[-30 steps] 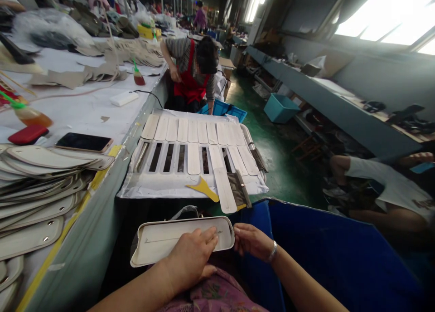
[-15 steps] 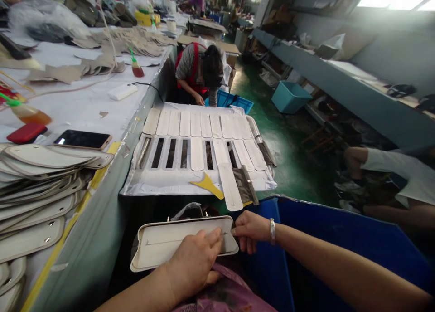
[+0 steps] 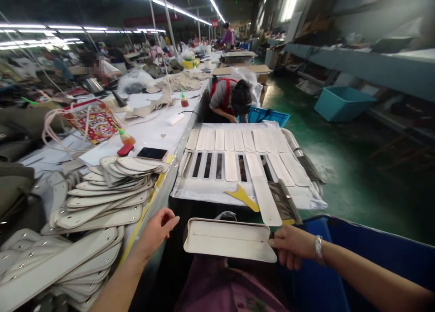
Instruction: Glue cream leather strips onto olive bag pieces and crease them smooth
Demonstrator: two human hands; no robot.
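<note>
A long cream panel [image 3: 231, 239] with raised, curling edges and a line along its middle lies above my lap. My right hand [image 3: 294, 246], wearing a silver bracelet, pinches the panel's right end between thumb and fingers. Off to the left, apart from the panel, my left hand [image 3: 158, 232] is raised with fingers loosely curled and a gap between thumb and forefinger; nothing shows in it. A dark loop [image 3: 226, 216] sticks up behind the panel. Just beyond, a similar flat strip [image 3: 267, 201] overhangs the near edge of a white-covered rack [image 3: 207, 190].
Stacked cream pieces with metal eyelets [image 3: 105, 212] cover the bench at left, near a phone [image 3: 152, 153] and a glue bottle [image 3: 126, 138]. On the rack lies a yellow notched tool [image 3: 245, 197]. A blue bin [image 3: 319, 262] stands at right. A co-worker [image 3: 231, 99] bends behind the rack.
My left hand has lifted off the panel and moved left toward the bench. My right hand keeps its hold on the right end. The view has tilted up and turned left.
</note>
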